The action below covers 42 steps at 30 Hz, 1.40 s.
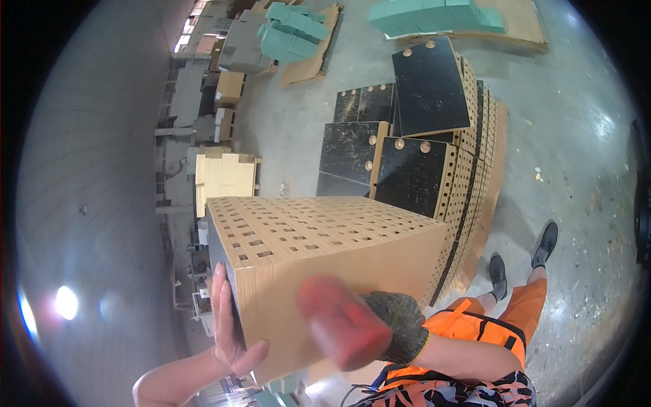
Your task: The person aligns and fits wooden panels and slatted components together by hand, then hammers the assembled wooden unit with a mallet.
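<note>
A large wood-coloured box (380,264) stands tilted in view before me, its upper face pierced by rows of small square holes. A dark panel forms its left side. My left hand (232,332), bare, grips the box's near left corner, fingers stretched along the dark side and thumb on the plain near face. In front of that face, a red, mallet-like tool (344,322) is smeared by motion. My right hand (399,325), in a dark grey knitted glove, is closed behind it. The tool's handle is hidden, and I cannot tell whether it touches the box.
Beyond the box, similar boxes with black panels (430,88) and round copper-coloured spots are stacked on a board. Teal blocks (434,17) lie farther off on a sheet. Pale stacked panels (227,180) stand at the left. A concrete floor (569,169) runs along the right.
</note>
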Each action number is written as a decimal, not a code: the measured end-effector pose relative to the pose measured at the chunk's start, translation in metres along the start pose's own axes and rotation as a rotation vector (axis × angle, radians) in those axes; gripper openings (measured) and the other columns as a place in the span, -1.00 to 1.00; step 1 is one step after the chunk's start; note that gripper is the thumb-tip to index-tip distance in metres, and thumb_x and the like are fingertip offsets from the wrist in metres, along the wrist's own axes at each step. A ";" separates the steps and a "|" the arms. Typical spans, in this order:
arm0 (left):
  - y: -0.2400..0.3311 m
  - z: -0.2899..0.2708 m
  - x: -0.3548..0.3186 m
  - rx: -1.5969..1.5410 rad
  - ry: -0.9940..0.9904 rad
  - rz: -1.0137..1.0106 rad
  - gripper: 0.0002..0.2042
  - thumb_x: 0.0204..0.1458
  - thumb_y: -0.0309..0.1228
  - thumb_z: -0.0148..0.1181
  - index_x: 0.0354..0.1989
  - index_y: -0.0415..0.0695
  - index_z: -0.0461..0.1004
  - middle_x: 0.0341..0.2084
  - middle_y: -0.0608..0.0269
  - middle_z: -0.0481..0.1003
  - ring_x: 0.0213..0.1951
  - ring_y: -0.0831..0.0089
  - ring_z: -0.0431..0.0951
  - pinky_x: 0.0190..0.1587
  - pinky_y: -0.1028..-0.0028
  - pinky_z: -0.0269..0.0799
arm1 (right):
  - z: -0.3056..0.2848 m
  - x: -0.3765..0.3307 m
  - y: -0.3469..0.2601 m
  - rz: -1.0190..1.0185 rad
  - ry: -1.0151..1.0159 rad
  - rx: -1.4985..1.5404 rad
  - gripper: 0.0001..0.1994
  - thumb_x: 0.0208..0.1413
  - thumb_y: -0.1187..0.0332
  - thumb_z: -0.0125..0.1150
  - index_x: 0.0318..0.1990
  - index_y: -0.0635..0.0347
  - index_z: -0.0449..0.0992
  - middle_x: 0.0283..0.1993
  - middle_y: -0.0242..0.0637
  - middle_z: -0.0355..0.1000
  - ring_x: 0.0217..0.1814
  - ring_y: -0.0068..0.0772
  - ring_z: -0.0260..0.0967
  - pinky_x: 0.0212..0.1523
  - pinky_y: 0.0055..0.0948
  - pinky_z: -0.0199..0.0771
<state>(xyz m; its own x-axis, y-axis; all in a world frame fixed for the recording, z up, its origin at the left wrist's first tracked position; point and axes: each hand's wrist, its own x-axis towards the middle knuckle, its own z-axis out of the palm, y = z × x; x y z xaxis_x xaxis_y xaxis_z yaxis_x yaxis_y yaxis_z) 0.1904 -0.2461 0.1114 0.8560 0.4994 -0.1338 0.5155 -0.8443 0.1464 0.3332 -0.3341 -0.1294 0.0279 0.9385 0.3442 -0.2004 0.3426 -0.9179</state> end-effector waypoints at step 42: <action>-0.004 0.008 -0.016 -0.264 0.033 -0.192 -0.01 -0.18 -0.16 0.13 0.37 -0.38 -0.28 0.33 -0.18 -0.17 0.33 0.01 0.00 0.29 0.09 0.04 | -0.022 -0.020 0.001 0.131 0.130 0.041 -0.73 -0.09 0.17 0.28 -0.23 0.03 0.54 -0.34 -0.26 0.52 -0.30 -0.13 0.50 -0.30 -0.20 0.47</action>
<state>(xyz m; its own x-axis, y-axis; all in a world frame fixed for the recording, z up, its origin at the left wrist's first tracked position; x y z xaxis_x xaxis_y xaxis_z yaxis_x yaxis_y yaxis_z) 0.1746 -0.2518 0.1053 0.7409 0.6540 -0.1525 0.6563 -0.6569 0.3712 0.3540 -0.3514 -0.1414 0.1248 0.9736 0.1911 -0.2500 0.2172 -0.9436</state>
